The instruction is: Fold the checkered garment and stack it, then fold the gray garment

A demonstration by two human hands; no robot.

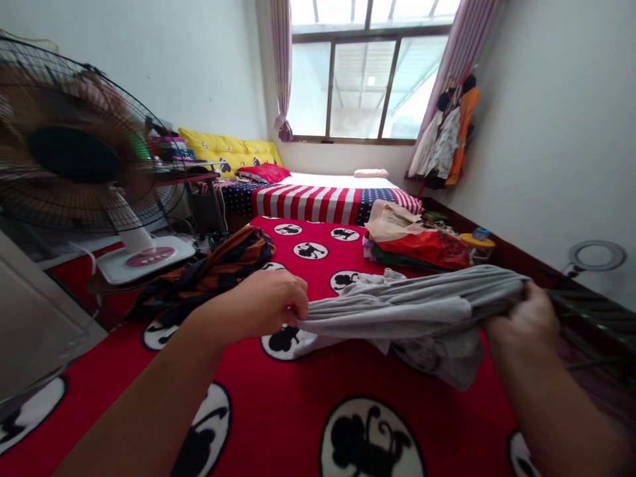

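Note:
A grey garment (407, 311) is stretched sideways between my two hands, over a red bedspread (293, 411) with round black-and-white monkey prints. My left hand (271, 299) pinches its left end. At the right, my right hand (527, 324), slightly blurred, is closed around the other end. The cloth hangs in folds, and its lower part droops towards the bedspread; what kind of garment it is I cannot tell. Beyond my left hand lies a crumpled orange-and-navy cloth (233, 262). A stack of folded clothes (422, 242), beige and red on top, sits past the grey garment.
A fan (74, 152) with blurred blades stands at the left on a white base (146, 258). Behind is another bed with a stars-and-stripes cover (308, 202). Clothes (447, 142) hang by the window. A ring light (596, 255) and a yellow stool (477, 242) are at the right.

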